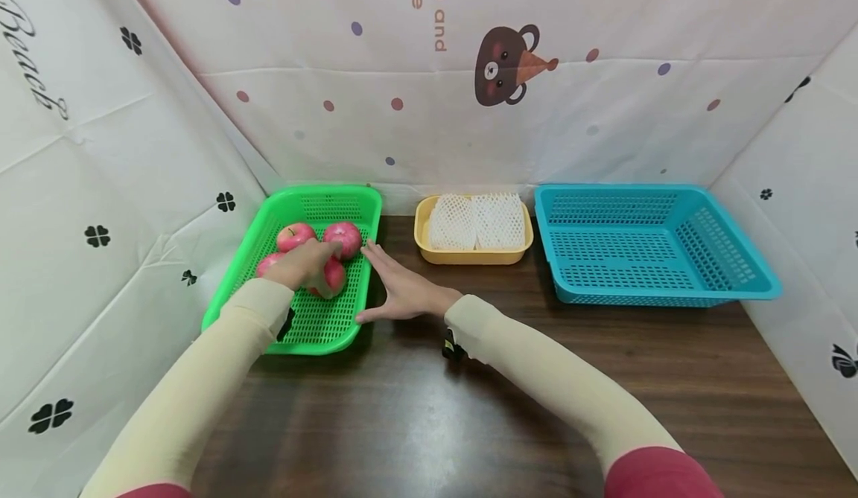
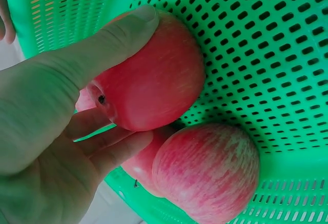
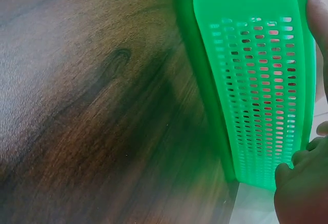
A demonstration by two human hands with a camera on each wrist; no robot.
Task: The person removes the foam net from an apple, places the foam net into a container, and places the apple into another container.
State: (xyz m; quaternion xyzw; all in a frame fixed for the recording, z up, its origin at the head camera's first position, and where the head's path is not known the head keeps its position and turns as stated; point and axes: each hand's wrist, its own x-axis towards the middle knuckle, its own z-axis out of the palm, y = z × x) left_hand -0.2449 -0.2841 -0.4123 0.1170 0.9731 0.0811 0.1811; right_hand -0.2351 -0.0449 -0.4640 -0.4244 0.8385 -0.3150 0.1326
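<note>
My left hand (image 1: 308, 262) reaches into the green basket (image 1: 315, 327) and grips a red apple (image 2: 159, 75), its thumb on one side and fingers curled on the other. More apples lie around it: a red one (image 1: 295, 236) behind, a streaked one (image 1: 343, 237) towards the right wall, and another (image 1: 269, 263) at the left, partly covered by the hand. My right hand (image 1: 404, 289) is at the basket's right side, thumb and fingers spread. In the right wrist view its thumb (image 3: 318, 19) and fingers lie along the rim; it holds no apple.
A small yellow basket (image 1: 474, 257) at the back middle holds two white foam nets (image 1: 454, 222). To its right stands a blue basket (image 1: 610, 256) with nothing in it. All stand on a dark wooden table (image 1: 402, 423); printed cloth walls (image 1: 429, 133) enclose the back and sides.
</note>
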